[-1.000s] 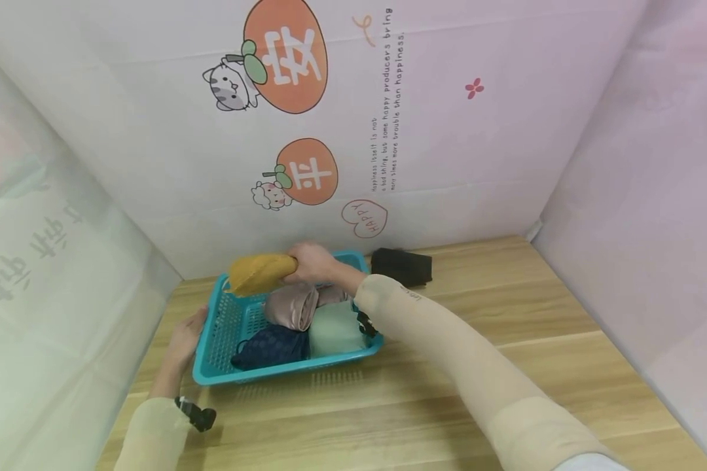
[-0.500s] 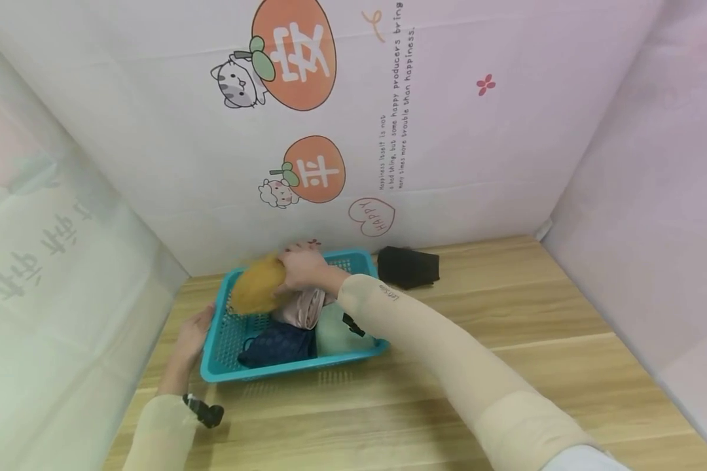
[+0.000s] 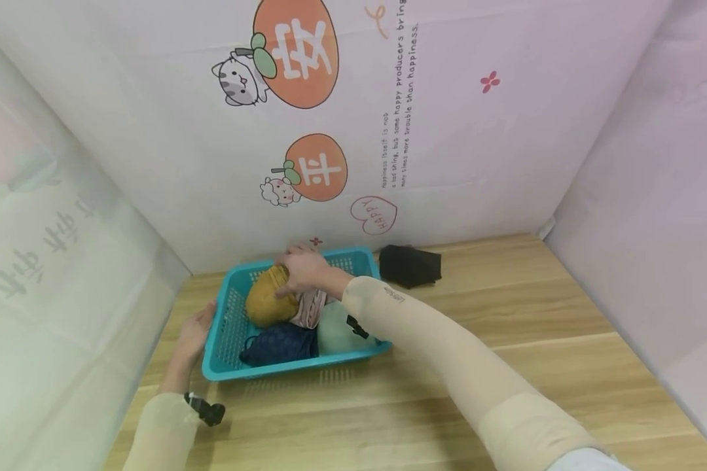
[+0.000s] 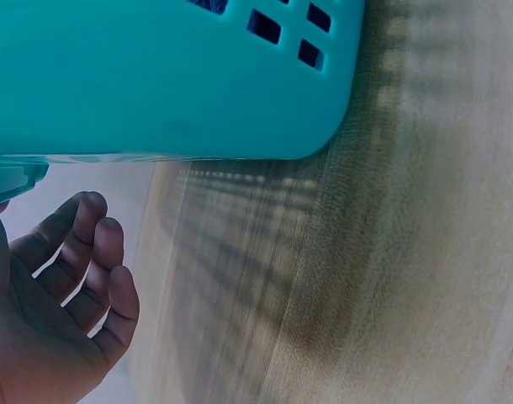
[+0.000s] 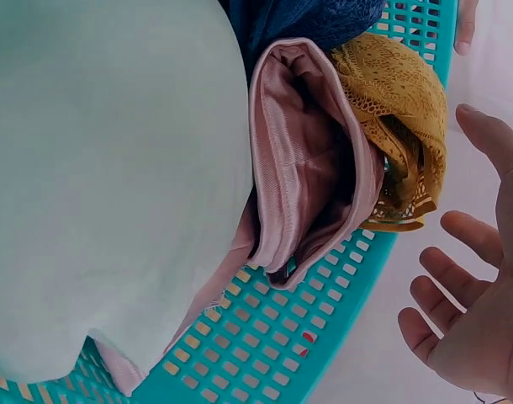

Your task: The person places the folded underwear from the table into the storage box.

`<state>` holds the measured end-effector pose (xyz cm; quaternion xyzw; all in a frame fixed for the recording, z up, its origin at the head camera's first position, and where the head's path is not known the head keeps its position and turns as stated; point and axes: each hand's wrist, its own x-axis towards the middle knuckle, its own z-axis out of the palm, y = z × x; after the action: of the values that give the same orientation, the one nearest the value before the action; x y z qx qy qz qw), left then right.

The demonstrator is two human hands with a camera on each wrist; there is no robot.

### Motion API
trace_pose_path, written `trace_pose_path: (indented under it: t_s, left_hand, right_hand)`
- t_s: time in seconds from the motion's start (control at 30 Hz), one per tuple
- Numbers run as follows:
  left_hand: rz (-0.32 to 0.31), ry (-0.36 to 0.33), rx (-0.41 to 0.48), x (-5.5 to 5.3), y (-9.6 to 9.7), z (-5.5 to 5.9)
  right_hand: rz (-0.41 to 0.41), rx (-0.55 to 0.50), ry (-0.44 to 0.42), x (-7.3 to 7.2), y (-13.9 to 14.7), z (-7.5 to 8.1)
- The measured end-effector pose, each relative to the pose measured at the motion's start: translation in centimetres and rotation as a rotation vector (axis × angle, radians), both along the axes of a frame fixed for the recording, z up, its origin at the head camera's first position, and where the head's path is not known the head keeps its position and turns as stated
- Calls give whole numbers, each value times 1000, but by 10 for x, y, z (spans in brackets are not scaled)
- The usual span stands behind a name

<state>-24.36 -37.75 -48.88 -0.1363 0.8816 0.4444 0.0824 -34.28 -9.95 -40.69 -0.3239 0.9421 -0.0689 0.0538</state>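
A folded mustard-yellow lace bra (image 3: 265,301) lies in the back left of the turquoise plastic basket (image 3: 294,373). My right hand (image 3: 303,268) is over it in the head view; the right wrist view shows the fingers spread, just off the lace. Beside the yellow bra is a folded pink satin piece (image 5: 303,160). A navy lace piece (image 3: 279,343) lies at the front, and a smooth pale-mint piece (image 5: 113,185) fills the right side, partly behind my right wrist. My left hand (image 3: 194,333) rests at the basket's left rim, fingers loosely bent and the thumb mostly hidden.
A folded black cloth piece (image 3: 410,266) lies on the wooden table (image 3: 507,320), right of the basket. Printed white sheeting (image 3: 448,163) stands behind the table and along both sides. Each wrist carries a small black camera mount (image 3: 206,410).
The yellow bra has come down from above the basket's back left into it, next to the pink piece. My right hand has loosened from it. The left hand stays at the rim.
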Motion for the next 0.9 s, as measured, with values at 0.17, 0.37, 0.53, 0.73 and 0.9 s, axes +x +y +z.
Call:
trace_pose_path:
  t_s: [0.17,0.37,0.53,0.73,0.9]
  left_hand:
    - [3,-5,-9,2,3,1]
    - [3,-6,-33,7,4,6]
    - [16,-14,-47,11,6,5]
    - [16,-12,-52,10,9,4]
    - [14,-24,-52,8,10,3]
  right_hand:
    - [5,-25,-15,0,11,-2]
    - [33,-76,-33,1,27,-2]
    - [67,-135,-62,3,41,-1]
    - [110,-209,-69,3,62,-2]
    - [98,-256,-86,2,78,-5]
